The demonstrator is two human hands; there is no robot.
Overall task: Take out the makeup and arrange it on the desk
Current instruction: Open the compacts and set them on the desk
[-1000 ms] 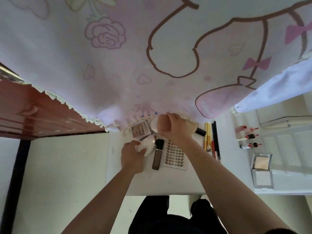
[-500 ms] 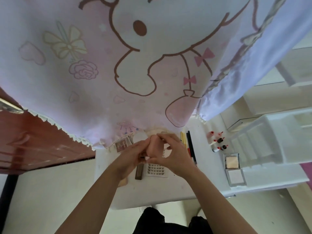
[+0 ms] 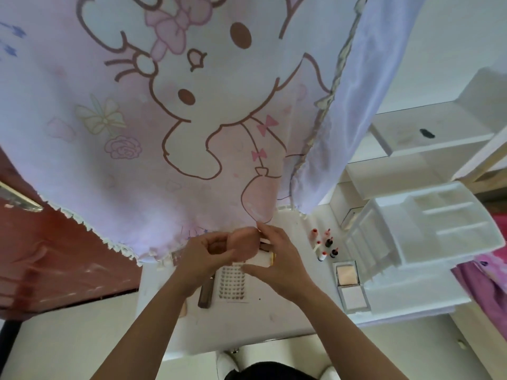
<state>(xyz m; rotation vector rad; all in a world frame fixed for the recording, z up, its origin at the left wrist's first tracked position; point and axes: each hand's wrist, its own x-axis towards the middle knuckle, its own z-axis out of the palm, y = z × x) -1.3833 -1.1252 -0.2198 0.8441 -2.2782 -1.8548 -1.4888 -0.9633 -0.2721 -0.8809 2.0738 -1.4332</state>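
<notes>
Both bare forearms reach forward and converge, with the hands nearly touching. The left hand curls its fingers round a round peach-pink sponge puff. The right hand pinches a small white container between thumb and bent fingers.

The left hand covers the top of the brown tube and part of the pink puff, the right hand hides most of a white case, and the curtain drapes over the back of the desk and half a palette.

left hand holds pink puff, right hand white case
</notes>
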